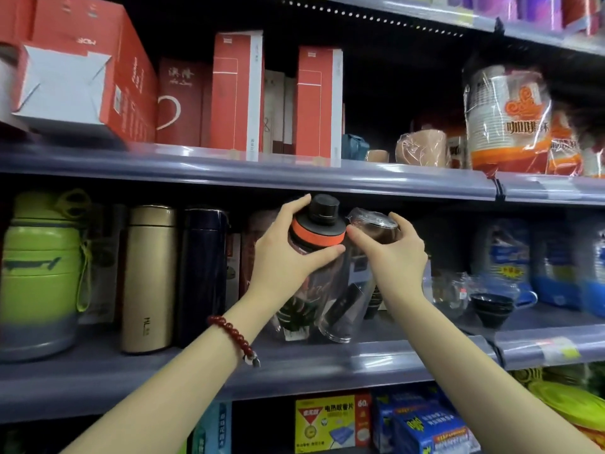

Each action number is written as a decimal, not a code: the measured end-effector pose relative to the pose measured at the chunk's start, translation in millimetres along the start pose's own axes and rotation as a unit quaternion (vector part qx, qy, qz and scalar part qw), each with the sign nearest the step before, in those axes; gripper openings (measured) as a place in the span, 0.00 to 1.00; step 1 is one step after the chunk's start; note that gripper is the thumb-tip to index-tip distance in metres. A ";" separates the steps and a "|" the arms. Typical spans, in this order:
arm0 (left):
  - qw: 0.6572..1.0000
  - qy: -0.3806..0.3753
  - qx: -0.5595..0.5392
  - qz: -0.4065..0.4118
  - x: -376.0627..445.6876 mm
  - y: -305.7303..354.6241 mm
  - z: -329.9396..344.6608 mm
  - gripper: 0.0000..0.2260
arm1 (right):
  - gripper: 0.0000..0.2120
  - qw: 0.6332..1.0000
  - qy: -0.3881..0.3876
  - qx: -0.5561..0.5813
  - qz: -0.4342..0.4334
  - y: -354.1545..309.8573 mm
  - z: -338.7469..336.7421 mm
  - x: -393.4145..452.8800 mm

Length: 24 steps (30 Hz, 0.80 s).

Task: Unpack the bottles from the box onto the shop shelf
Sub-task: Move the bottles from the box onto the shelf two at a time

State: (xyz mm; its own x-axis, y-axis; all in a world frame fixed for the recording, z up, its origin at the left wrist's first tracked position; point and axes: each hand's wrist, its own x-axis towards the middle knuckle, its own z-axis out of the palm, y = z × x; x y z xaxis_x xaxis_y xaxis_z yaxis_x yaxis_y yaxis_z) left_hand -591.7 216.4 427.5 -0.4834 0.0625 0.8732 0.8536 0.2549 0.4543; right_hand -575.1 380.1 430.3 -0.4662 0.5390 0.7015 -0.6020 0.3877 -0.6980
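Observation:
A clear bottle with an orange band and black cap (322,231) stands on the middle shelf (294,365). My left hand (288,253) grips it just under the band, fingers and thumb curled round it. Right beside it leans a second clear bottle wrapped in plastic (366,263), tilted to the right. My right hand (393,253) holds the top of that one, fingers curled over its lid. The two bottles touch near their tops. The box is not in view.
Left of the bottles stand a navy flask (204,273), a gold flask (149,276) and a large green jug (41,273). Right of them are glass cups (451,293) and black funnels (492,309). Red boxes (237,90) fill the shelf above.

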 end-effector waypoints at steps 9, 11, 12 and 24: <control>0.995 -0.009 -0.042 -0.088 40.5 -25.1 8.0 0.32 | 0.37 0.998 -0.036 -0.040 0.037 3.6 15.0 22.1; 0.990 -0.003 -0.063 -0.123 46.2 -33.1 10.8 0.33 | 0.36 0.997 -0.057 -0.046 0.033 4.3 18.3 24.2; 0.988 -0.001 -0.069 -0.138 48.7 -36.2 11.9 0.34 | 0.35 0.996 -0.066 -0.050 0.030 5.0 19.9 24.9; 0.982 -0.058 -0.057 -0.171 32.1 -53.9 5.5 0.38 | 0.40 0.982 -0.164 -0.081 0.051 37.8 22.8 15.6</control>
State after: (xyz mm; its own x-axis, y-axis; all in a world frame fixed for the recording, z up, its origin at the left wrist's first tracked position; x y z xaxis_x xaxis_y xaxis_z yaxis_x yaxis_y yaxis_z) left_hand -654.4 210.0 430.1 -0.7581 0.1029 0.6439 0.6512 0.1716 0.7393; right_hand -619.9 386.1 418.1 -0.7186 0.3213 0.6167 -0.4423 0.4730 -0.7620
